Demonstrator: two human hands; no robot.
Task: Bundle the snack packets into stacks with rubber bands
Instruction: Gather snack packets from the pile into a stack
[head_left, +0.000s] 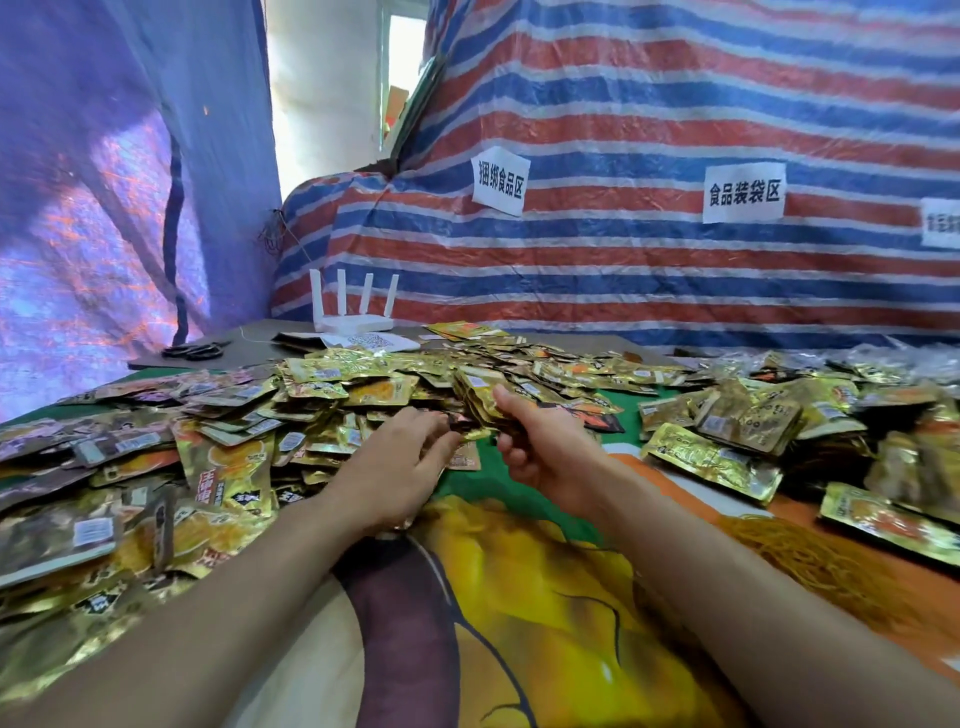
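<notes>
Right grip (540, 447) tight round packet stack (480, 397), long axis away and leftward; left grip (400, 462) open alongside.

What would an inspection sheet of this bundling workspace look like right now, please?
Surface: printed cloth in green, yellow and orange, largely covered.
Job's things: loose snack packets heaped on the left; finished-looking stacks on the right; rubber bands heaped by the right forearm.
Clutter: scissors, white router and printed sheet at the far edge.
Hands: right hand grips a held stack; left hand reaches to it, grip unclear.
Cables: nothing seen.
Surroundings: striped tarp with paper signs behind; bluish sheet on the left.
</notes>
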